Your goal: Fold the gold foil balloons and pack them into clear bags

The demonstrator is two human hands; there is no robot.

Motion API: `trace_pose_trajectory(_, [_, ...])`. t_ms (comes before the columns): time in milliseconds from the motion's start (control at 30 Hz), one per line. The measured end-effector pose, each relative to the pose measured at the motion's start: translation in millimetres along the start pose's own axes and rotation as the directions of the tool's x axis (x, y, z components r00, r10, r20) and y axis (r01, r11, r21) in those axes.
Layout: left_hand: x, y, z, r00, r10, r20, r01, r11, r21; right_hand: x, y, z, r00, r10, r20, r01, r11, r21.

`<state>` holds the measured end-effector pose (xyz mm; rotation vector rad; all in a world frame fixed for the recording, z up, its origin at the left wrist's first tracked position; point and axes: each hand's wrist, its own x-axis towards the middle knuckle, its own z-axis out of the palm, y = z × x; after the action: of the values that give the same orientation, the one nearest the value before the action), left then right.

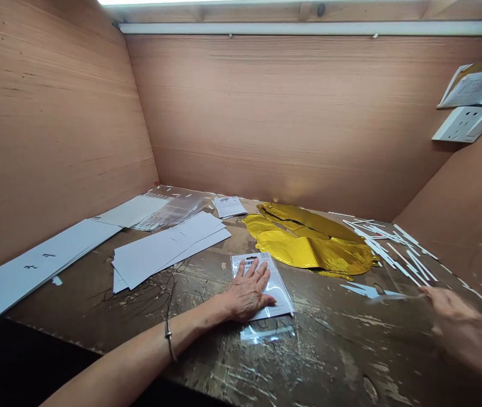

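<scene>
My left hand (247,294) lies flat, fingers spread, on a small packet in a clear sleeve with a white card (279,294) near the middle of the worn wooden table (334,350). My right hand (465,330) is blurred at the right edge and pinches the corner of a large clear plastic sheet (431,265) held above the table. Just beyond the packet lies a pile of folded gold foil balloons (309,240).
Several white straws (394,246) are scattered at the right behind the foil. Stacks of white cards (168,246) and long white sheets (33,263) lie at the left, with clear bags (173,209) and a small printed card (229,206) at the back. Wooden walls enclose three sides; a socket (465,123) is on the right wall.
</scene>
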<state>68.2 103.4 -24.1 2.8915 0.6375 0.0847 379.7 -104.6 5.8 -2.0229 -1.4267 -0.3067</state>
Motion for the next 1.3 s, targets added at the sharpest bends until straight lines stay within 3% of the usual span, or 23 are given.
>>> trace_pose_trajectory(67, [-1, 1, -2.7, 0.999, 0.003, -0.034, -0.003, 1.0, -0.001, 15, 18, -3, 0.989, -0.127, -0.081, 0.108, 0.972, -0.207])
trace_pose_trajectory(167, [-6, 3, -11.0, 0.996, 0.027, -0.085, -0.028, 1.0, -0.011, 12, -7, 21, 0.944, -0.33, 0.015, 0.313, 0.881, -0.354])
trace_pose_trajectory(333, [-28, 7, -24.7, 0.993, 0.115, -0.032, -0.117, 0.991, -0.059, -2, -105, 71, 0.808, -0.531, 0.253, 0.555, 0.832, -0.027])
trace_pose_trajectory(433, [-41, 8, -23.7, 0.981, 0.193, 0.031, -0.189, 0.975, -0.114, -4, -136, 86, 0.762, -0.592, 0.262, 0.603, 0.797, 0.047])
trace_pose_trajectory(500, [-45, 7, -20.8, 0.971, 0.235, 0.049, -0.226, 0.964, -0.142, -4, -137, 92, 0.791, -0.559, 0.249, 0.571, 0.821, 0.029])
trace_pose_trajectory(600, [-47, 6, -18.9, 0.962, 0.273, 0.028, -0.265, 0.95, -0.167, 1, -118, 93, 0.84, -0.449, 0.306, 0.454, 0.889, 0.057])
trace_pose_trajectory(700, [-47, 5, -22.1, 0.95, 0.311, 0.033, -0.298, 0.933, -0.203, 10, -93, 85, 0.829, -0.464, 0.311, 0.476, 0.878, 0.041])
trace_pose_trajectory(767, [-47, 5, -25.5, 0.946, 0.321, 0.05, -0.303, 0.927, -0.222, 14, -85, 78, 0.784, -0.56, 0.267, 0.582, 0.813, -0.004])
trace_pose_trajectory(867, [-48, 7, -30.4, 0.943, 0.327, 0.055, -0.306, 0.922, -0.237, 13, -92, 72, 0.663, -0.698, 0.272, 0.71, 0.701, 0.068])
trace_pose_trajectory(933, [-49, 8, -33.7, 0.944, 0.326, 0.053, -0.304, 0.919, -0.25, 7, -106, 72, 0.608, -0.739, 0.29, 0.724, 0.666, 0.18])
trace_pose_trajectory(967, [-50, 9, -35.2, 0.945, 0.323, 0.052, -0.3, 0.918, -0.261, 3, -114, 73, 0.602, -0.742, 0.295, 0.705, 0.668, 0.238])
trace_pose_trajectory(1033, [-53, 10, -37.6, 0.948, 0.314, 0.052, -0.287, 0.914, -0.286, -3, -127, 77, 0.653, -0.697, 0.296, 0.609, 0.716, 0.342])
trace_pose_trajectory(1167, [-58, 7, -33.9, 0.952, 0.3, 0.06, -0.262, 0.9, -0.349, -9, -143, 90, 0.846, -0.386, 0.368, 0.21, 0.876, 0.435])
trace_pose_trajectory(1233, [-60, 6, -27.0, 0.971, 0.238, 0.019, -0.213, 0.9, -0.38, -8, -148, 95, 0.879, -0.231, 0.417, 0.05, 0.915, 0.4])
trace_pose_trajectory(1300, [-60, 6, -19.4, 0.987, 0.15, -0.054, -0.159, 0.901, -0.403, -5, -152, 98, 0.883, -0.132, 0.451, -0.036, 0.937, 0.346])
